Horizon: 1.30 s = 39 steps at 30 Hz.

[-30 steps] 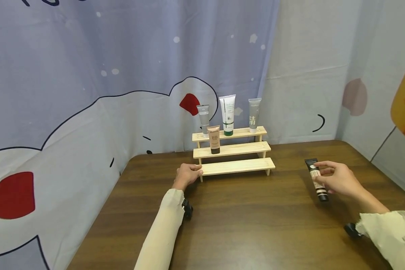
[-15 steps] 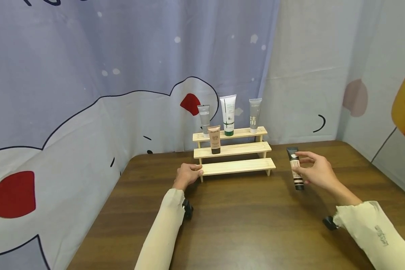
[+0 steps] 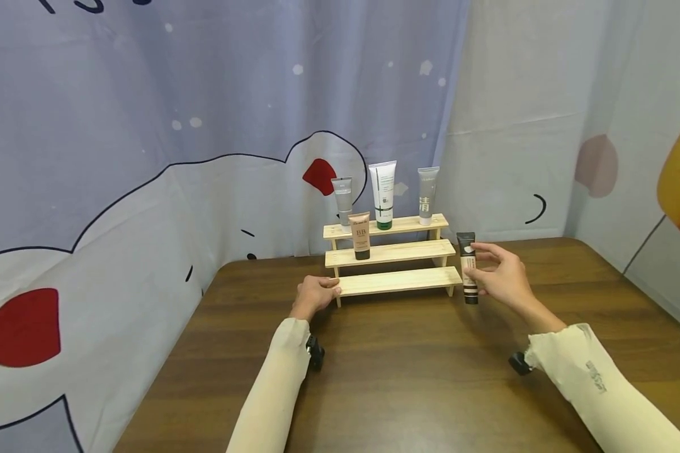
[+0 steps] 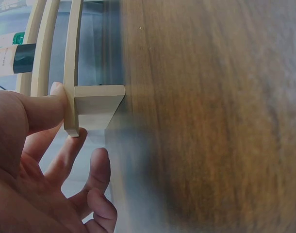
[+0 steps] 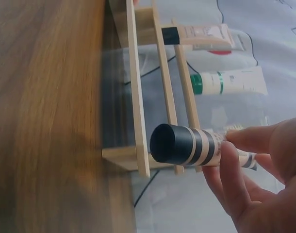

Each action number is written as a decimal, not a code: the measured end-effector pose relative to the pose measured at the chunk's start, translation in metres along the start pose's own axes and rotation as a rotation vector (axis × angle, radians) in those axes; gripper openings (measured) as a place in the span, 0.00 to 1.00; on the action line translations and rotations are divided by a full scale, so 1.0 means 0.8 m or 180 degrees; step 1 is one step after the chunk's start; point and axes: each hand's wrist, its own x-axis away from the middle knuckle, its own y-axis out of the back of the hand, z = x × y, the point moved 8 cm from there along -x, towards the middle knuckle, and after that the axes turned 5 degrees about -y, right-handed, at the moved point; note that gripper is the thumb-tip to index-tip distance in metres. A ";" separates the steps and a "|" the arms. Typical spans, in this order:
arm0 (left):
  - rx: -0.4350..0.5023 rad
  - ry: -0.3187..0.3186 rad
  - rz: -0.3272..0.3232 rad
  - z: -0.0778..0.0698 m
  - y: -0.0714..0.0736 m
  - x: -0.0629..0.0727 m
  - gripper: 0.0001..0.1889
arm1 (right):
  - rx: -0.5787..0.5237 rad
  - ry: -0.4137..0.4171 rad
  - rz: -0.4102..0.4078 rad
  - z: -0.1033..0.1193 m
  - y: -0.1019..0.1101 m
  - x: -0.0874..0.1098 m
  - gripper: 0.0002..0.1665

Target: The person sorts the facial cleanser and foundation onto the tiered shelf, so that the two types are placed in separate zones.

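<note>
A three-tier wooden display stand (image 3: pixel 399 282) stands toward the back of the table. My left hand (image 3: pixel 315 296) pinches the left end of its lowest shelf, thumb on top and a finger beneath, as the left wrist view shows. In my right hand (image 3: pixel 503 277) is a black and beige cosmetic tube (image 3: pixel 468 270), pinched between thumb and fingers, cap down, just off the stand's right end. A beige BB cream tube (image 3: pixel 361 237) is on the middle shelf at the left. The top shelf bears a grey tube (image 3: pixel 343 200), a white tube with green cap (image 3: pixel 383 194) and another grey tube (image 3: pixel 427 194).
The brown wooden table (image 3: pixel 396 377) extends in front of the stand and to both sides. A patterned curtain (image 3: pixel 232 207) hangs right behind it and along both sides. Each wrist wears a small black camera, such as the left one (image 3: pixel 315 352).
My right hand has carried the black and beige tube leftward and farther back, up to the stand's right end, and the tube has turned more upright. The left hand has stayed on the shelf.
</note>
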 end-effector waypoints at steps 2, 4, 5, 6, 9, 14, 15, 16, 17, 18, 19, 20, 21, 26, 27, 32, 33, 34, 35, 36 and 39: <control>-0.0017 -0.0010 -0.0004 0.000 0.001 0.000 0.14 | -0.0066 0.0012 -0.0038 0.004 -0.008 -0.005 0.34; -0.0018 -0.0029 -0.0014 -0.001 0.002 -0.001 0.14 | -0.0152 0.0034 -0.0096 0.007 -0.015 -0.010 0.34; -0.0019 -0.0036 -0.0015 0.000 0.002 -0.001 0.14 | -0.0206 0.0043 -0.0126 0.009 -0.019 -0.013 0.34; -0.0019 -0.0040 -0.0012 0.000 0.002 -0.001 0.14 | -0.0253 0.0058 -0.0163 0.011 -0.022 -0.016 0.34; 0.0013 -0.0054 -0.0018 0.002 0.001 -0.001 0.14 | -0.0332 0.0148 -0.0275 0.019 -0.032 -0.025 0.33; 0.0027 -0.0062 -0.0026 0.004 0.000 -0.002 0.14 | -0.0433 0.0302 -0.0391 0.032 -0.047 -0.041 0.34; 0.0018 -0.0060 -0.0027 0.004 0.000 -0.003 0.14 | -0.0476 0.0326 -0.0401 0.034 -0.049 -0.044 0.35; 0.0011 -0.0052 -0.0025 0.005 0.000 -0.003 0.14 | -0.0530 0.0348 -0.0415 0.037 -0.052 -0.047 0.35; 0.0007 -0.0035 -0.0022 0.005 -0.001 -0.004 0.14 | -0.0570 0.0370 -0.0429 0.039 -0.055 -0.050 0.35; 0.0011 -0.0021 -0.0023 0.005 -0.001 -0.004 0.14 | -0.0608 0.0395 -0.0450 0.042 -0.057 -0.052 0.35; 0.0002 -0.0019 -0.0025 0.004 -0.001 -0.004 0.14 | -0.0653 0.0416 -0.0461 0.044 -0.059 -0.055 0.35; -0.0002 -0.0007 -0.0025 0.004 0.000 -0.004 0.14 | -0.0707 0.0432 -0.0467 0.047 -0.062 -0.058 0.35; 0.0001 0.0005 -0.0020 0.004 0.000 -0.004 0.14 | -0.0748 0.0452 -0.0474 0.048 -0.064 -0.061 0.35; 0.0004 0.0003 -0.0036 0.002 0.000 -0.003 0.14 | -0.0922 0.0485 -0.0528 0.054 -0.077 -0.075 0.38; 0.0004 -0.0001 -0.0039 0.002 0.000 -0.002 0.14 | -0.0959 0.0493 -0.0548 0.054 -0.080 -0.078 0.38; -0.0003 -0.0021 -0.0036 0.002 -0.001 -0.001 0.14 | -0.1036 0.0536 -0.0698 0.052 -0.088 -0.088 0.38; 0.0003 -0.0022 -0.0029 0.001 -0.001 -0.001 0.14 | -0.1032 0.0545 -0.0724 0.052 -0.089 -0.090 0.37; 0.0003 -0.0027 -0.0022 0.001 -0.001 -0.001 0.14 | -0.1013 0.0550 -0.0750 0.051 -0.090 -0.092 0.37; 0.0009 -0.0024 -0.0018 0.001 -0.002 0.000 0.14 | -0.1003 0.0560 -0.0759 0.050 -0.091 -0.093 0.37; 0.0009 -0.0022 -0.0019 0.000 -0.002 0.000 0.14 | -0.0990 0.0565 -0.0768 0.049 -0.092 -0.095 0.37; 0.0016 -0.0015 -0.0039 -0.001 -0.001 0.000 0.14 | -0.0962 0.0576 -0.0775 0.048 -0.094 -0.099 0.37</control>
